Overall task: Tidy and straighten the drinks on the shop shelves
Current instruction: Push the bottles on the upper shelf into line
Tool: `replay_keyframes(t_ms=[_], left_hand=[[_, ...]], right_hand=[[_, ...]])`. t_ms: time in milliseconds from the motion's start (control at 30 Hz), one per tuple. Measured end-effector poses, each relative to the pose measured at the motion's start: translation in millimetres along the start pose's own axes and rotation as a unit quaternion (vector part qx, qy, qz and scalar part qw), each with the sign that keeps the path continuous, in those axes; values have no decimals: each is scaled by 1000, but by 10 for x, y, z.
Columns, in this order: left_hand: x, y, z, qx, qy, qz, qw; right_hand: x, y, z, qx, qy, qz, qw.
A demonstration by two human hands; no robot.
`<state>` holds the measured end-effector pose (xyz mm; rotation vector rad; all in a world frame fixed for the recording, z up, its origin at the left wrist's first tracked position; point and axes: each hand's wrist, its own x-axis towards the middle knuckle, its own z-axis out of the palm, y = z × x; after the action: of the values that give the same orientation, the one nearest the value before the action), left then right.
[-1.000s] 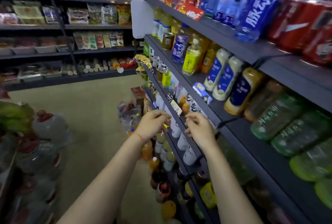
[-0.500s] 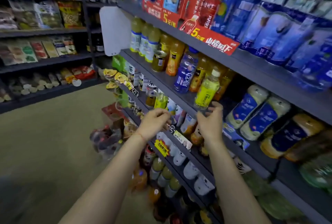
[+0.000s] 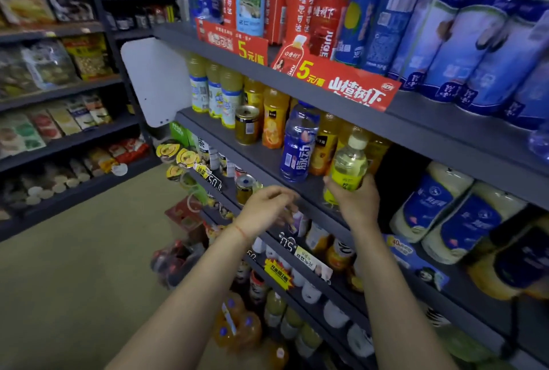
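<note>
Right hand [image 3: 355, 206] is wrapped round the yellow bottle [image 3: 349, 166], center-right of frame, upright at shelf [image 3: 267, 159] edge. Left hand [image 3: 267, 209] loose, holding nothing, just left n lower. Row's behind, so prob push back.

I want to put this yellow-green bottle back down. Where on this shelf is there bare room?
Bare shelf shows along the front edge, from the gold can to the blue bottle. A dark gap opens right of the yellow-green bottle that the right hand grips. Behind it the orange bottles crowd.
</note>
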<state>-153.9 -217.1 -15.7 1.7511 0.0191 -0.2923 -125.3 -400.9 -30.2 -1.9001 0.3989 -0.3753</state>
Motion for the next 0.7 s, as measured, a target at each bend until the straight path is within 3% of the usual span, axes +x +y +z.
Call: replay_keyframes(t_ms=[167,400,533,700], left_hand=[[29,-48,128,-99,-18,-28,995],[-497,-159,388,-288,-99,-73,950],[-902,-559,522,-352,-91,-133,922],[-1453,-1256,670,-391,-105,-209,890]], right_hand=[[-217,-44,-89,99,-35,22,994],[-971,-81,-111,9,-181,40,983],[-1598,152,-99,-42,-181,62,981],[-2363,566,-279,-86,-208,154,962]])
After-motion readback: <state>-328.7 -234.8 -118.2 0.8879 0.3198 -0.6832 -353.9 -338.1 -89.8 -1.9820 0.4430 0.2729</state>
